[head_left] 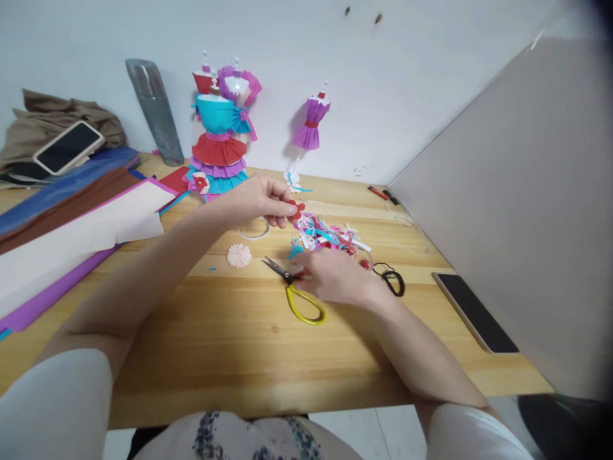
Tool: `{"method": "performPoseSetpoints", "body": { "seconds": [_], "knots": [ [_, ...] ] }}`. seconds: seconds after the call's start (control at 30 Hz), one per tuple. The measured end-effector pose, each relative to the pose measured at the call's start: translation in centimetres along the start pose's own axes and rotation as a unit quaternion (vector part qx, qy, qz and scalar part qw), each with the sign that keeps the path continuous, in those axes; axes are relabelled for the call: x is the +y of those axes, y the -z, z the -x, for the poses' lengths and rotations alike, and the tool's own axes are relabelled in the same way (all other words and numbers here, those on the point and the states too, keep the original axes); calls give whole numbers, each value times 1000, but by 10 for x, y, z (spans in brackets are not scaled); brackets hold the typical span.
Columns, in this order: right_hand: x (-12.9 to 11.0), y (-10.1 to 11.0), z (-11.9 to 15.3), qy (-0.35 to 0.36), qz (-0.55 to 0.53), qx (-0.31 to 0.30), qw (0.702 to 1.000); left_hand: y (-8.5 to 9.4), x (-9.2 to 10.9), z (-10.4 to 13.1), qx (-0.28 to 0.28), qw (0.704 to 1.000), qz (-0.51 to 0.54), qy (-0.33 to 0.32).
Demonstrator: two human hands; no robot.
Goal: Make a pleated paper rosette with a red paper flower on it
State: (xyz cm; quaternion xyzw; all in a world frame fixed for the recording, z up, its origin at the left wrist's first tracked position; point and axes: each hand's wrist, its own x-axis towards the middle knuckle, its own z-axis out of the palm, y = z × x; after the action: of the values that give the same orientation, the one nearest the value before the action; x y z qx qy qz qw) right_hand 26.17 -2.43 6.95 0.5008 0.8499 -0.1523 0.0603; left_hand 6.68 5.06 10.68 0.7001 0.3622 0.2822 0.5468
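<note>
On the tabletop (pixel 230 364), a pale pleated disc (pixel 239 255) lies flat. Next, the left hand (pixel 269 201) pinches a red piece (pixel 300 209) (lobed, rather petal-like) between thumb and fingers, near the scraps (pixel 330 232). Nearer the body, yellow-handled scissors (pixel 288 278) lie by the right hand (pixel 330 273), its grip hidden; I cannot tell whether it holds anything. Farther right sits a black loop (pixel 395 281).

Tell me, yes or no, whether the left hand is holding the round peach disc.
No, the peach disc lies on the table, while the left hand pinches a small red piece.
</note>
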Motion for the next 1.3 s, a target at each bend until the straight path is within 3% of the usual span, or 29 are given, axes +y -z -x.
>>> {"method": "performPoseSetpoints", "body": {
  "seconds": [0.07,0.17,0.27,0.33,0.63,0.9,1.03,1.3],
  "knots": [
    [6,2,-7,-13,-113,78,990,2,-3,3,-9,1000,3,14],
    [11,-1,-24,26,-332,207,920,4,-11,11,-9,999,7,51],
    [7,-7,-41,87,-494,181,846,6,-21,22,7,998,10,67],
    [1,-12,-48,96,-536,169,822,7,-27,28,4,997,10,75],
    [-17,-21,-68,53,-555,205,804,8,-47,33,-1,996,5,92],
    [-22,-16,-81,70,-590,180,784,17,-56,37,35,994,43,99],
    [-21,-18,-85,52,-622,169,763,25,-59,41,6,993,65,94],
    [-19,-24,-86,31,-684,135,716,30,-69,48,7,981,141,134]
  ]
}}
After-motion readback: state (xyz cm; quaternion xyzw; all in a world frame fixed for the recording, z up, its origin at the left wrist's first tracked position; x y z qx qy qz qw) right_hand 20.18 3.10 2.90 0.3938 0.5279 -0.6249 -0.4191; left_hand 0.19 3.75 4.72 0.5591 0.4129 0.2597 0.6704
